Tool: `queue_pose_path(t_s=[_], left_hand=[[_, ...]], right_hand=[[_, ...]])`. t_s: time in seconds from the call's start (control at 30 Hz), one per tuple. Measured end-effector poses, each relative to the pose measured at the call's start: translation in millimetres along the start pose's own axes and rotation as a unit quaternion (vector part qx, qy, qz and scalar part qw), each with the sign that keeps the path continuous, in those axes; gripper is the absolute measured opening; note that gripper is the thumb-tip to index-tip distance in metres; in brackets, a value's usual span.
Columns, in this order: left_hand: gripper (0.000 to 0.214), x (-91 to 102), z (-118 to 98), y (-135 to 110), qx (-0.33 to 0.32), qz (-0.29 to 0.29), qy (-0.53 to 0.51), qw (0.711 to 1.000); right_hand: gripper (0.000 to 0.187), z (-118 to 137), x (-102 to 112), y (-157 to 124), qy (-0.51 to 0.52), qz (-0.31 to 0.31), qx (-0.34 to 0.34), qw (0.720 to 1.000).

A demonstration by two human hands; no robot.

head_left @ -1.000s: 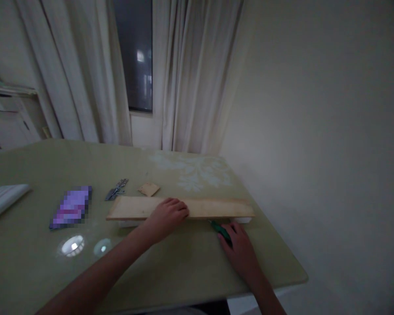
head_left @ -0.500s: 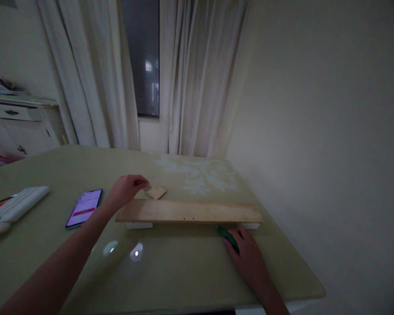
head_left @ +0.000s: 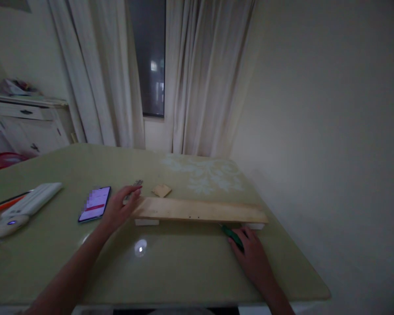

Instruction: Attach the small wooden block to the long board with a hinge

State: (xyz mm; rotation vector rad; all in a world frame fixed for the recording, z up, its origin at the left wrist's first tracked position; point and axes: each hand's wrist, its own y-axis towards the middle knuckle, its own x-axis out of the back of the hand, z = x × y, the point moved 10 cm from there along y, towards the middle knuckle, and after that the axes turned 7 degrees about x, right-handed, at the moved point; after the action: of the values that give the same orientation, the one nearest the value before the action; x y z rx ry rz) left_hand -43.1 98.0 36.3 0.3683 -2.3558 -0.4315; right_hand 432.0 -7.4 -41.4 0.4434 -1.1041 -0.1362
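A long pale wooden board (head_left: 200, 210) with two small dark holes near its front edge lies raised on white blocks (head_left: 147, 222). At its left end is my left hand (head_left: 121, 205), fingers stretched out and apart; whether they touch the board is unclear. A small shiny metal piece (head_left: 138, 182), perhaps a hinge, shows just beyond these fingers, partly hidden. My right hand (head_left: 251, 251) rests in front of the board's right part, closed around a green-handled tool (head_left: 233, 237), likely a screwdriver, its thin tip pointing at the board's front edge.
Behind the board lies a small brown cardboard piece (head_left: 162, 190). A lit phone (head_left: 95, 204), a long white device (head_left: 36, 201) and an orange-and-black item (head_left: 6, 205) are on the left of the green-covered table (head_left: 184, 271). A wall (head_left: 331, 131) borders the right side.
My left hand has drawn left and nearer, away from the cardboard, its pinch on the metal piece loosened. My right hand keeps its hold on the tool. The view has shifted slightly.
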Motion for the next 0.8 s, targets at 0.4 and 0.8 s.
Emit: queue_pose_path(t_s=[0.4, 0.8], left_hand=[[0.064, -27.1, 18, -25, 0.017, -0.007, -0.042, 0.999], [0.070, -29.0, 65, -20, 0.197, 0.022, -0.286, 0.938]], right_hand=[[0.027, 5, 3, 3, 0.024, -0.022, 0.057, 0.998], [0.034, -21, 22, -12, 0.132, -0.155, 0.006, 0.979]])
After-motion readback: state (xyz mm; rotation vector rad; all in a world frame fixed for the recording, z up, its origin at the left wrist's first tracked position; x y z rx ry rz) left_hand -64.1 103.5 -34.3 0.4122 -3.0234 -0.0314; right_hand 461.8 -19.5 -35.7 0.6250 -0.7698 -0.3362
